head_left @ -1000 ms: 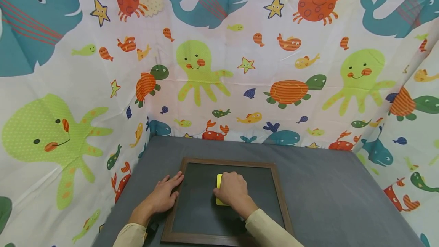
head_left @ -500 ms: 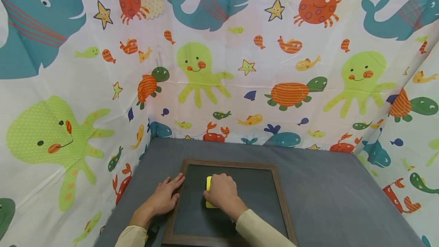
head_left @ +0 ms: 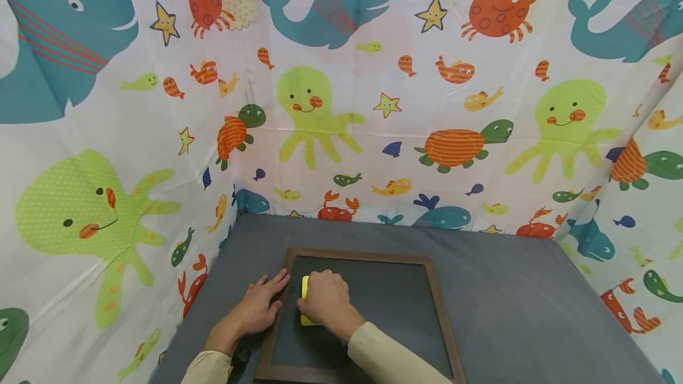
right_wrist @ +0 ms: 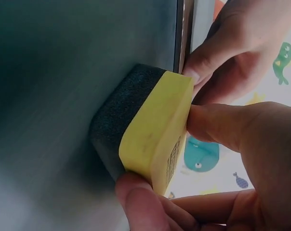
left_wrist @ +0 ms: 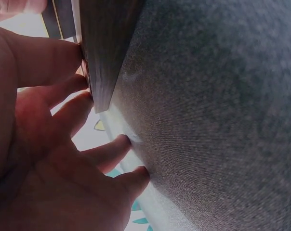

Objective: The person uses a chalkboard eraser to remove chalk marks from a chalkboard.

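A framed blackboard (head_left: 384, 313) lies flat on a grey table. My right hand (head_left: 328, 301) grips a blackboard eraser (right_wrist: 157, 120), yellow on top with a dark felt pad, thumb on one side and fingers on the other. Its felt side faces down against the left part of the board. The left hand (head_left: 256, 307) rests on the left edge of the wooden frame (left_wrist: 104, 53), fingers spread. In the left wrist view some of its fingertips touch the frame, and others reach onto the grey cloth.
Grey cloth (head_left: 512, 307) covers the table around the board. A curtain (head_left: 341, 93) printed with sea animals hangs behind and at both sides. Something small and dark (head_left: 240, 360) lies under the left wrist, too hidden to identify.
My right hand has slid the eraser leftward across the board, from near its middle to near the left frame edge. The left hand has kept its place on the frame.
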The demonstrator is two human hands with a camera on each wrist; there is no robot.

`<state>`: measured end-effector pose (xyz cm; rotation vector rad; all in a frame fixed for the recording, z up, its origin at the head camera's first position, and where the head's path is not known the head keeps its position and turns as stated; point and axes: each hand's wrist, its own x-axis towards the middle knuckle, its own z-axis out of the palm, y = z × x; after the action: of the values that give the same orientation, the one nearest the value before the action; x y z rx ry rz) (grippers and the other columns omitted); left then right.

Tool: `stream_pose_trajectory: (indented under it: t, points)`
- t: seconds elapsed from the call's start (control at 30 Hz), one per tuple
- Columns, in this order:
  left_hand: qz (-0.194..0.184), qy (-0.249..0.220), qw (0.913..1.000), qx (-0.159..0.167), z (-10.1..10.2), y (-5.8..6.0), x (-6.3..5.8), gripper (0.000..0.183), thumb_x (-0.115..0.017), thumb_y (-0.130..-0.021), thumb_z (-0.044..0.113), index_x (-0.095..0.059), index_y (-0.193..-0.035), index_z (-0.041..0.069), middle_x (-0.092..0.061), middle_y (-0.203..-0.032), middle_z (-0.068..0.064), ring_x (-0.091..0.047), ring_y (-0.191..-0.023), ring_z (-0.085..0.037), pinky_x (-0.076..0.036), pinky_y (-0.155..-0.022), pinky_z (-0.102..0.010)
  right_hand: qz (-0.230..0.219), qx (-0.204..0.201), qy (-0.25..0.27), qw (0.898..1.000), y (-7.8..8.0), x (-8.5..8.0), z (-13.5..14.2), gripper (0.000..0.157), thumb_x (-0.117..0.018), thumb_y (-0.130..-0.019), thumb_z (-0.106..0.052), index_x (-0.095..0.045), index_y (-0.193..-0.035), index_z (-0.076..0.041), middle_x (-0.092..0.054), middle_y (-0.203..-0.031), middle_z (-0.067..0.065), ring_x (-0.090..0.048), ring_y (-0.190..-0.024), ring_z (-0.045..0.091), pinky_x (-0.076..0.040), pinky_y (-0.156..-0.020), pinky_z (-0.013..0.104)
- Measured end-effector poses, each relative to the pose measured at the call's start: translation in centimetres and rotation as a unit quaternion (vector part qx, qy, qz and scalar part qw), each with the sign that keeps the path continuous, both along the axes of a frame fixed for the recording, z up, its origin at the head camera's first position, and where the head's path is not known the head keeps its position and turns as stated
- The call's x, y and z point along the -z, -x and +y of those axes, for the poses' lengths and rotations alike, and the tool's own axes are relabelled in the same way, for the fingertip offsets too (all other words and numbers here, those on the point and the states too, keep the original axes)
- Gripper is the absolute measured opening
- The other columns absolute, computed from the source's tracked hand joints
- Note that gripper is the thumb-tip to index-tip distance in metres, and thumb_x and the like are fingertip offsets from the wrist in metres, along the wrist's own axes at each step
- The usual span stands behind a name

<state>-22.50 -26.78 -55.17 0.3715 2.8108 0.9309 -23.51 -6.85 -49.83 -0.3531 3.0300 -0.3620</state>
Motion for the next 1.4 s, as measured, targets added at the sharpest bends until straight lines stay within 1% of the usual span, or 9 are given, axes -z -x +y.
stream_pose_trajectory:
  t: [0.37,0.6,0.8,1.1,1.2,1.4]
  points:
    - [-0.008,0.004,1.0000,-0.004,0.1,0.0,0.0,0.064,-0.067,-0.105,0.003,-0.050,-0.166,0.009,-0.037,-0.178,-0.009,-0.026,-0.162,-0.059,-0.016,-0.126,-0.083,0.008,0.006,-0.004,1.000,0.1,0.2,-0.6,0.054,-0.090,-0.086,-0.053,-0.078,-0.109,-0.006,-0.068,-0.084,0.007,-0.066,-0.072,0.023,-0.065,-0.068,0.041]
    - [-0.013,0.006,0.9999,-0.008,0.0,0.1,0.2,0.064,-0.067,-0.104,0.003,-0.050,-0.166,0.009,-0.038,-0.178,-0.009,-0.027,-0.162,-0.059,-0.016,-0.126,-0.083,0.001,0.003,-0.004,1.000,0.1,0.3,-0.6,0.055,-0.089,-0.086,-0.054,-0.077,-0.109,-0.006,-0.066,-0.083,0.007,-0.065,-0.071,0.023,-0.064,-0.066,0.041]
    - [-0.015,0.009,0.9998,-0.009,0.0,0.3,0.2,0.064,-0.067,-0.105,0.004,-0.049,-0.166,0.010,-0.037,-0.178,-0.008,-0.026,-0.162,-0.058,-0.016,-0.126,-0.082,-0.001,0.005,-0.005,1.000,0.2,0.2,-0.4,0.054,-0.090,-0.086,-0.053,-0.077,-0.109,-0.006,-0.067,-0.086,0.007,-0.065,-0.074,0.023,-0.065,-0.068,0.041]
    - [-0.012,0.005,0.9999,-0.009,0.1,0.0,0.0,0.064,-0.067,-0.105,0.004,-0.049,-0.166,0.009,-0.037,-0.178,-0.008,-0.025,-0.163,-0.058,-0.016,-0.127,-0.081,-0.015,0.017,0.001,1.000,0.6,0.4,0.1,0.059,-0.090,-0.085,-0.055,-0.076,-0.114,-0.006,-0.067,-0.088,0.008,-0.064,-0.075,0.024,-0.066,-0.076,0.045]
    - [-0.012,0.005,0.9999,-0.009,0.1,0.1,0.1,0.064,-0.067,-0.105,0.005,-0.049,-0.166,0.009,-0.037,-0.178,-0.008,-0.026,-0.163,-0.057,-0.016,-0.127,-0.081,-0.012,0.018,0.005,1.000,0.6,0.5,0.4,0.058,-0.091,-0.084,-0.054,-0.076,-0.112,-0.006,-0.066,-0.086,0.008,-0.063,-0.074,0.024,-0.066,-0.075,0.045]
    - [-0.012,0.002,0.9999,-0.006,-0.1,0.1,0.1,0.064,-0.067,-0.105,0.004,-0.048,-0.167,0.009,-0.037,-0.179,-0.008,-0.025,-0.163,-0.057,-0.016,-0.127,-0.081,-0.011,0.020,0.007,1.000,0.3,0.1,1.3,0.057,-0.091,-0.084,-0.054,-0.076,-0.111,-0.006,-0.066,-0.086,0.007,-0.062,-0.073,0.023,-0.064,-0.072,0.042]
